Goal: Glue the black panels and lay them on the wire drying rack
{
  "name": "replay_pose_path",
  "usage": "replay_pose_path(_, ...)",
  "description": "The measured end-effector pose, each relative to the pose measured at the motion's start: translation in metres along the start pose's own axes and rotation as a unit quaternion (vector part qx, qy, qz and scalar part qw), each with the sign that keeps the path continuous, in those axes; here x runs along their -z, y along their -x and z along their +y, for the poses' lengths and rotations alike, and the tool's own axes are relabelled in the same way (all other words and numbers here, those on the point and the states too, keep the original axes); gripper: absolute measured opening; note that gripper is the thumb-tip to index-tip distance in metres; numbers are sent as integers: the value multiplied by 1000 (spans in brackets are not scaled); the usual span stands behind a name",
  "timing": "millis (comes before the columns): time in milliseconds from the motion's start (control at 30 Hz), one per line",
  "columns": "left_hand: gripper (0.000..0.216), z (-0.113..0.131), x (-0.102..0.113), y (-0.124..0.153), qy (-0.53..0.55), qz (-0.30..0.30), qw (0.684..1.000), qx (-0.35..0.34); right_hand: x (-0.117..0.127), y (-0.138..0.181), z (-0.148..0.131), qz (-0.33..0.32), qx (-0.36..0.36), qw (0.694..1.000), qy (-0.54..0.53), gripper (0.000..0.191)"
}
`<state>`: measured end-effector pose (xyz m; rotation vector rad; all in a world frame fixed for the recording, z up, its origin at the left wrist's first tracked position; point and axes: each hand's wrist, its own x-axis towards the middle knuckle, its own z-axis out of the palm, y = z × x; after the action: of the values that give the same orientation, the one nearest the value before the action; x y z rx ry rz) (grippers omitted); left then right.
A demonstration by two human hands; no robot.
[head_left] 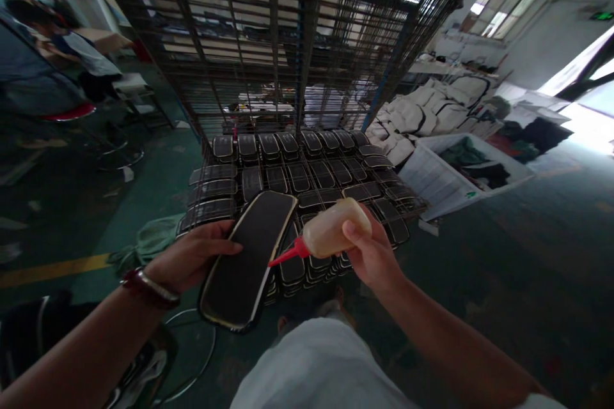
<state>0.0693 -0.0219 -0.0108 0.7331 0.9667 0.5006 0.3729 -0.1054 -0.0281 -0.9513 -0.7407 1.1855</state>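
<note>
My left hand point(194, 254) grips a long dark panel point(244, 249) with rounded corners and a pale rim, thumb on its face and fingers underneath. The panel is tilted in front of me. My right hand point(371, 249) is wrapped round a squeeze bottle point(330, 230) of cloudy yellowish liquid. The bottle lies nearly level, its red nozzle point(288, 254) pointing left. The nozzle's tip is at the panel's right edge, where a whitish line runs down towards the near end. Just beyond, many similar dark panels point(323, 174) lie in rows and stacks on a wire rack.
The tall wire rack point(273, 25) rises straight ahead. On its right are a white bin point(422, 172) with dark cloth and a heap of white pieces point(426, 108). At left are a seated person point(81, 51) and a stool point(71, 112). A green cloth bundle point(153, 239) lies left.
</note>
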Motion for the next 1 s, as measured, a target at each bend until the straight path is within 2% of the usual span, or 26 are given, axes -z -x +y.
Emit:
replay_pose_path(167, 47, -2, 0, -8, 17, 34, 999, -4, 1, 8, 3, -40, 15, 999, 12, 55)
replay_pose_path(433, 47, 4, -4, -7, 30, 94, 995, -22, -2, 15, 4, -104, 34, 994, 19, 58)
replay_pose_path(567, 46, 5, -4, -8, 57, 140, 988, -24, -4, 15, 7, -99, 43, 994, 20, 59)
replay_pose_path(833, 21, 0, 8, -16, 125, 220, 967, -27, -13, 22, 17, -40, 21, 999, -5, 64)
replay_pose_path(900, 20, -1, 10, -17, 130, 229, 964, -27, -16, 24, 27, -11, -1, 1000, -24, 62)
replay_pose_path(1000, 22, -4, 11, -17, 130, 238, 962, -40, -22, 17, 43, 7, -123, 989, -83, 60)
